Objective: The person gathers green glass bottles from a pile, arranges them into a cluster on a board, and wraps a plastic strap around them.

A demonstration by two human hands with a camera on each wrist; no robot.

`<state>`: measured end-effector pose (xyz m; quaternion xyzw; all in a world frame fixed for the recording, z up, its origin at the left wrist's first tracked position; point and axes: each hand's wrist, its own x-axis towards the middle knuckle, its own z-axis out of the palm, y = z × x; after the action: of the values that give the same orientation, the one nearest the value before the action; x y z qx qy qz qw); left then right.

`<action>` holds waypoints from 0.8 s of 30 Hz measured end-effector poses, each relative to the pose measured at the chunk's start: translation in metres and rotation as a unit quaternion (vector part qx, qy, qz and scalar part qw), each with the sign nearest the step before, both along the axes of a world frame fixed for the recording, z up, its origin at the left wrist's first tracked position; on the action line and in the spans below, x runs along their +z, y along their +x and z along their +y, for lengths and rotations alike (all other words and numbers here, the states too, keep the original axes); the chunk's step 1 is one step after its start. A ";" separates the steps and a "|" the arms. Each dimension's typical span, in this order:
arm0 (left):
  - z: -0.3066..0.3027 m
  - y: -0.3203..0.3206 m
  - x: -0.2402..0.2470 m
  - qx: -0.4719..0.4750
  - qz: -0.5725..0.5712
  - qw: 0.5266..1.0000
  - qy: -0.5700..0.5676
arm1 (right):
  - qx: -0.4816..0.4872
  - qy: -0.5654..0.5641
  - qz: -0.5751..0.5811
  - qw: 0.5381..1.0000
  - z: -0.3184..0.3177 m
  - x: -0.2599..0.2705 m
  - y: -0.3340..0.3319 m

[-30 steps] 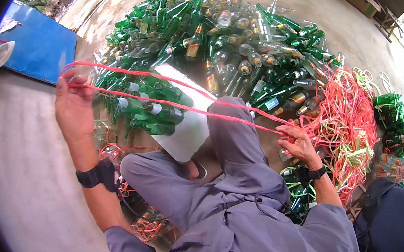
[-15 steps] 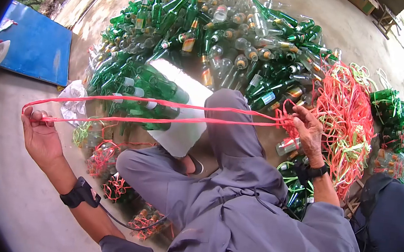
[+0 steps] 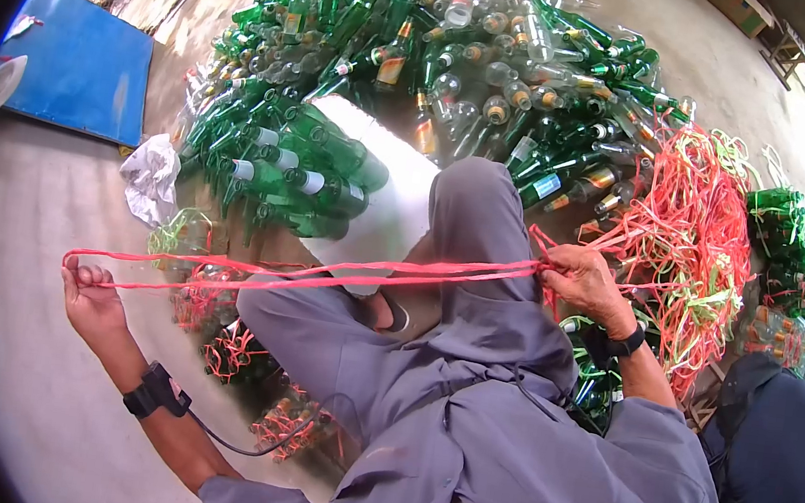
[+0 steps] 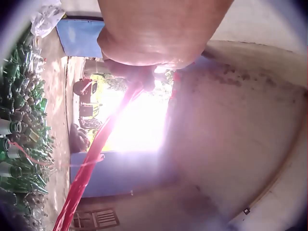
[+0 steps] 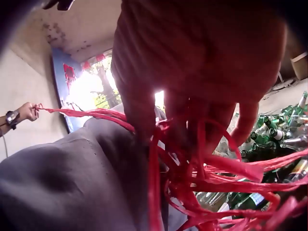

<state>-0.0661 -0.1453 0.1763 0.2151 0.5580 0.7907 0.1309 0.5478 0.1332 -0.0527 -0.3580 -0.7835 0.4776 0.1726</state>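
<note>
A doubled red plastic strip is stretched across the person's lap between both hands. At its left end the left hand has its fingers curled round the loop. The right hand pinches the other end above the raised knee, with short red ends sticking out by the fingers. In the right wrist view, loose red strands hang below the right hand. The left wrist view shows the strip running from the left hand, whose fingertips are lost in glare.
A big heap of green and clear bottles lies ahead, beside a white board. Tangled red and green strips are piled at the right, with tied bottles beyond. A blue panel and white bag are at left.
The left hand has moved outward and down, and the right hand slightly inward. The doubled strip now hangs lower, over the lap, with its two lines closer together.
</note>
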 end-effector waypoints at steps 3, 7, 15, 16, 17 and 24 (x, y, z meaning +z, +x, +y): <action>-0.017 0.001 -0.027 0.019 -0.046 0.998 -0.034 | -0.063 -0.206 0.074 0.974 -0.001 0.024 -0.005; -0.052 -0.009 -0.086 0.040 -0.110 0.989 -0.089 | -0.072 -0.201 0.105 0.971 0.015 0.021 0.007; -0.103 0.005 -0.170 0.124 -0.212 0.963 -0.115 | -0.229 -0.241 0.116 0.936 0.040 -0.008 0.017; -0.107 0.010 -0.174 0.118 -0.226 0.960 -0.117 | -0.298 -0.256 0.107 0.913 0.046 -0.017 0.022; -0.110 0.013 -0.177 0.119 -0.226 0.960 -0.116 | -0.297 -0.256 0.107 0.914 0.052 -0.028 0.028; -0.123 0.028 -0.196 0.166 -0.285 0.933 -0.147 | -0.341 0.119 -0.222 0.906 0.076 -0.047 0.078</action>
<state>-0.0385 -0.2686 -0.0194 -0.1367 0.6349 0.7386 0.1810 0.6254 0.2093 -0.0992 -0.6767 -0.6828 0.2016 0.1879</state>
